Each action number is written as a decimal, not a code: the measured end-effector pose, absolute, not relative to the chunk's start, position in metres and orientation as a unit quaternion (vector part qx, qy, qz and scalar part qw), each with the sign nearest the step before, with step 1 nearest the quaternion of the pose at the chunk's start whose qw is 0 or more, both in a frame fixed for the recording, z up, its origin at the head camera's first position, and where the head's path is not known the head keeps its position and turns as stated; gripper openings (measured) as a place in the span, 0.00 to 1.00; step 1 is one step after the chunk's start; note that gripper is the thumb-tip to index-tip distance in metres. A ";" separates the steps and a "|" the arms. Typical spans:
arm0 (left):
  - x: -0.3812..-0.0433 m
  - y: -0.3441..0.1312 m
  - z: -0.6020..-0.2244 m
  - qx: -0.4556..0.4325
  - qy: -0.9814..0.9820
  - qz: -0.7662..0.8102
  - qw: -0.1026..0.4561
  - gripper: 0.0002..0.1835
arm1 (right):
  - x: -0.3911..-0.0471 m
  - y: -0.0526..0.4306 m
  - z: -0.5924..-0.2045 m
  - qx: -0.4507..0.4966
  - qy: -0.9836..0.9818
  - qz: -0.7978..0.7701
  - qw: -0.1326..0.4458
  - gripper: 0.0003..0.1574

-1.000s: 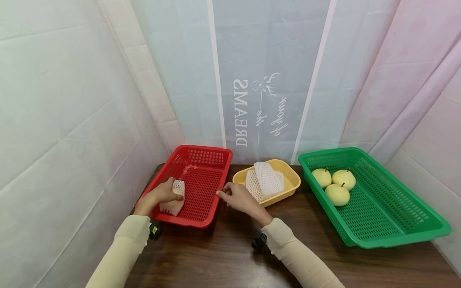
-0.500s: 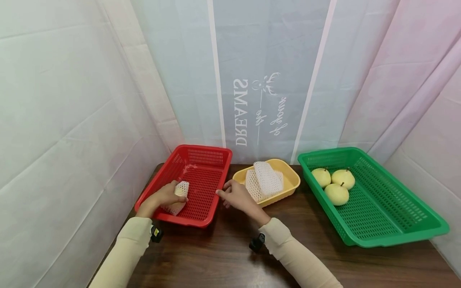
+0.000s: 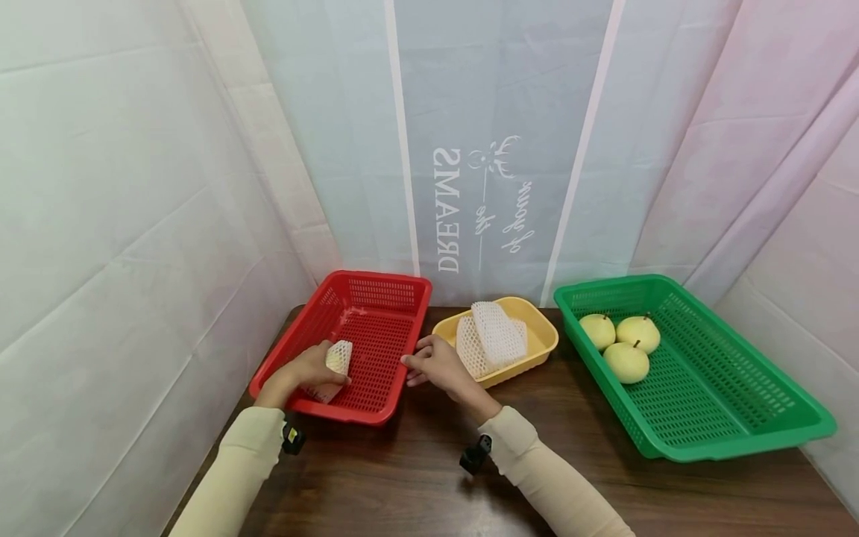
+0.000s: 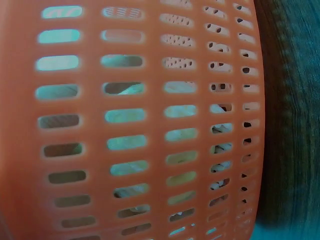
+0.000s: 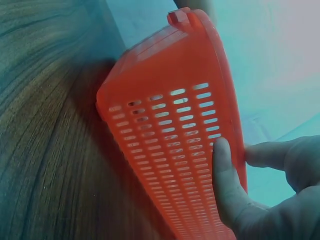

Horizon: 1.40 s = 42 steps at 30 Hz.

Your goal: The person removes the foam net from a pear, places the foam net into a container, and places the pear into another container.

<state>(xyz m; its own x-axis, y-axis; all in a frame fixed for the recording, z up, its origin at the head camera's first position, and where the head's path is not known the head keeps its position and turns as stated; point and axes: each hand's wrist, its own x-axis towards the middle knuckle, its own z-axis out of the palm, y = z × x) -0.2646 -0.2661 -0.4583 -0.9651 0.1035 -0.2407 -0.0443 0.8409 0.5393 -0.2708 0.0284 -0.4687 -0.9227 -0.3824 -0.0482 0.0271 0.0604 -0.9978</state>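
In the head view my left hand [image 3: 310, 365] reaches into the red basket [image 3: 379, 339] and holds a pale pear [image 3: 338, 359] wrapped in a white foam net. It lies low at the basket's near left corner, partly covered by the hand. The left wrist view is filled by the basket's slotted wall [image 4: 150, 130], with the net showing through the slots. My right hand [image 3: 438, 364] pinches the basket's right rim; in the right wrist view one finger presses the outer wall and another is at the rim.
A yellow tray [image 3: 542, 339] with white foam nets [image 3: 499, 335] stands right of the red basket. Farther right, a green basket [image 3: 698, 395] holds three pears [image 3: 627, 362]. All stand on a dark wooden table [image 3: 403, 485], with curtains behind and fabric at the left.
My left hand has shifted slightly right and down with the netted pear, which is now more covered. The right hand stays at the rim.
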 end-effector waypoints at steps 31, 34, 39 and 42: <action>-0.267 -0.261 -0.461 0.012 0.958 0.274 0.081 0.43 | -0.274 0.030 -0.472 -0.108 0.663 -0.718 0.185 0.29; -0.267 -0.259 -0.459 0.020 0.960 0.271 0.071 0.45 | -0.274 0.031 -0.473 -0.107 0.667 -0.714 0.180 0.29; -0.266 -0.254 -0.456 0.024 0.961 0.268 0.061 0.45 | -0.273 0.033 -0.474 -0.113 0.682 -0.703 0.165 0.30; -0.265 -0.252 -0.456 0.023 0.960 0.273 0.056 0.41 | -0.273 0.034 -0.474 -0.115 0.693 -0.694 0.156 0.30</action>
<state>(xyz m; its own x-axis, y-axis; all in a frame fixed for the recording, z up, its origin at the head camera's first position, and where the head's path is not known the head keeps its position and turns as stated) -0.2653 -0.2515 -0.4555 -0.9927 0.0753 -0.0942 0.0146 0.8503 0.5261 -0.2727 0.0340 -0.4743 -0.9246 -0.3766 -0.0570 0.0574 0.0103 -0.9983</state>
